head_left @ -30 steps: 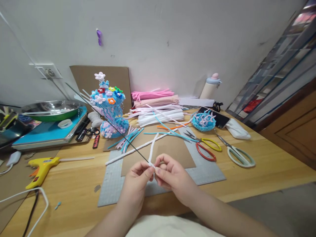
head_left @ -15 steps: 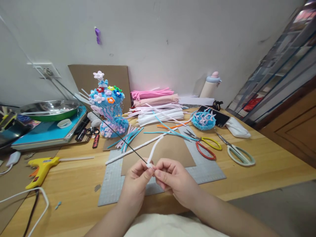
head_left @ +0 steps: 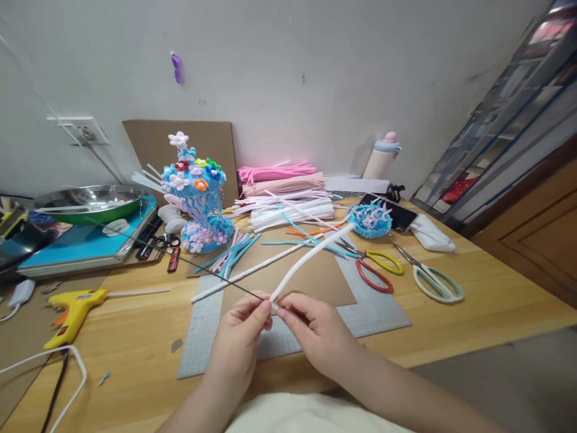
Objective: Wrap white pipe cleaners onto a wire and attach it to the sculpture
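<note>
Over the front of a brown cardboard sheet (head_left: 311, 279), my two hands meet with fingertips close together. My left hand (head_left: 241, 337) is closed in a pinch on a thin dark wire (head_left: 202, 268), which runs up to the left, and on the bottom of a white pipe cleaner (head_left: 303, 261). Fingers of my right hand (head_left: 318, 334) pinch the white pipe cleaner's lower end, where it meets the wire; the exact join is hidden by the fingertips. The pipe cleaner's free part curves up to the right. Another white pipe cleaner (head_left: 243, 275) lies across the cardboard.
A grey cutting mat (head_left: 198, 343) lies under the cardboard. Two pairs of scissors (head_left: 376, 282) sit right, near a blue fuzzy round piece (head_left: 370, 219). Bundled pipe cleaners (head_left: 293, 211) and a flowered blue ornament (head_left: 193, 180) stand behind. A yellow glue gun (head_left: 76, 310) lies left.
The dark wire has tipped lower toward the left. The white pipe cleaner has swung down to the right, showing more of its length. My hands stay nearly in place.
</note>
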### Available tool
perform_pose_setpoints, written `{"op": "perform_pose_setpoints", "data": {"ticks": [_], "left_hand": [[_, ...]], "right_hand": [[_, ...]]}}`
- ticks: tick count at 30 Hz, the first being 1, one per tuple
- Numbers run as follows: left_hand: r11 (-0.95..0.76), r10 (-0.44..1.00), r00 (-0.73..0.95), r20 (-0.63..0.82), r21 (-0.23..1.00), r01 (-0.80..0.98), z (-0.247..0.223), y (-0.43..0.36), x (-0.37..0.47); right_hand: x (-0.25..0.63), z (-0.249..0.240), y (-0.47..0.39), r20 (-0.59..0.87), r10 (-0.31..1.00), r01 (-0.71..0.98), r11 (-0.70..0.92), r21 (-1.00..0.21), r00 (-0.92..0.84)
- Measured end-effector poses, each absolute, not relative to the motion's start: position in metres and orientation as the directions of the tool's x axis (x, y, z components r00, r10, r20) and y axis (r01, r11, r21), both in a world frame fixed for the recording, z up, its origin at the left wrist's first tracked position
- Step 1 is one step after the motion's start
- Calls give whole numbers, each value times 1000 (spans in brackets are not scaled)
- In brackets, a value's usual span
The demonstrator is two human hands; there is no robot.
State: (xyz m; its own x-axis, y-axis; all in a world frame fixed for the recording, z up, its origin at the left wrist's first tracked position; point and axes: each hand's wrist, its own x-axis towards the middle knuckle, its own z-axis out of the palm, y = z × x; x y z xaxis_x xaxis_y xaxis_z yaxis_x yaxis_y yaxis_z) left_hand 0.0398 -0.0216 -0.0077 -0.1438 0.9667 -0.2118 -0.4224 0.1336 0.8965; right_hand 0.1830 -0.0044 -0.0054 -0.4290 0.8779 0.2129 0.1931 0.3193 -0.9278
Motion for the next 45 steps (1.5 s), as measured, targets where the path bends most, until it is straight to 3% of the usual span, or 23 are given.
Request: {"op": "perform_pose_setpoints", "data": {"ticks": [7, 14, 24, 29, 35, 40, 45], "left_hand": [[177, 981, 45, -188, 781, -599, 0, -25, 50], [64, 976, -160, -146, 899, -433, -10, -18, 65], [-42, 952, -293, -86, 913, -405, -15, -14, 65], [-65, 945, -323, -49, 941, -333, -18, -18, 61], [45, 979, -140, -145, 833, -551, -14, -19, 53], [132, 981, -37, -192, 791, -598, -13, -17, 43], [300, 953, 166, -252, 724, -621, -6, -18, 41]], "right_hand": [[179, -14, 0, 161, 905, 157, 238, -958, -394], [172, -17, -3, 159, 910, 161, 235, -959, -382], [173, -21, 0, 256, 931, 237, 319, -918, -261], [172, -21, -1, 257, 938, 116, 290, -950, -234], [176, -10, -4, 69, 955, -134, 32, -991, -288], [177, -2, -6, -101, 908, -227, -208, -951, -407], [178, 2, -6, -151, 828, -270, -341, -900, -540]]}}
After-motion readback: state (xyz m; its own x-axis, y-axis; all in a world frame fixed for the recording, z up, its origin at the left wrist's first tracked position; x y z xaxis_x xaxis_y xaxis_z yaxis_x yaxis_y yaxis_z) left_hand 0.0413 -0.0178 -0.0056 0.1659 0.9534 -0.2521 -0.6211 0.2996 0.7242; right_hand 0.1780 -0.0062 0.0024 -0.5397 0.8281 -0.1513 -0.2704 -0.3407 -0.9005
